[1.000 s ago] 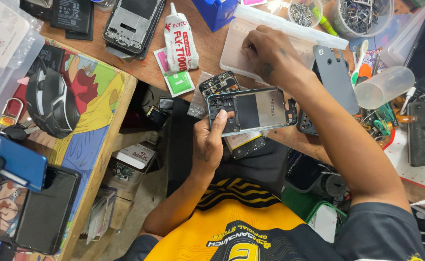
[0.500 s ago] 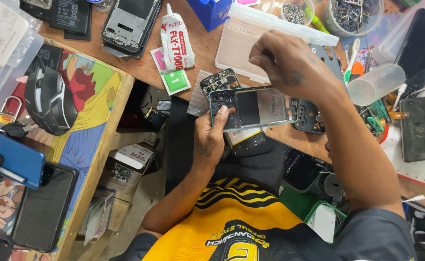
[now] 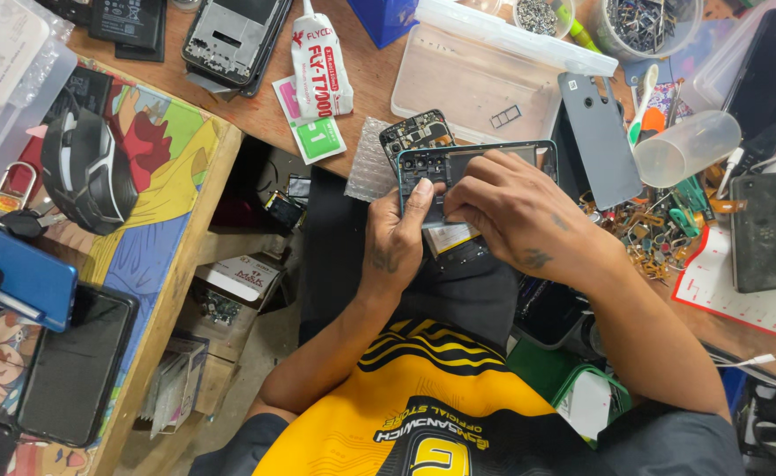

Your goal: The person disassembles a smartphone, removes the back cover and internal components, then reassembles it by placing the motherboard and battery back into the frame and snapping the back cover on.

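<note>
Hands meet over an opened smartphone point(image 3: 458, 172) at the near edge of the worktop point(image 3: 370, 79): the left hand point(image 3: 397, 242) grips its lower end, thumb on the frame; the right hand point(image 3: 516, 211) pinches down on its middle. This looks like seating an inner part. A glue tube point(image 3: 319, 66) lies left of the phone, a grey back cover point(image 3: 598, 141) to its right.

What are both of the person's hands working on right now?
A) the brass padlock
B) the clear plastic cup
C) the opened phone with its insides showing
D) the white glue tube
C: the left hand and right hand both rest on the opened phone, while the glue tube lies untouched.
</note>
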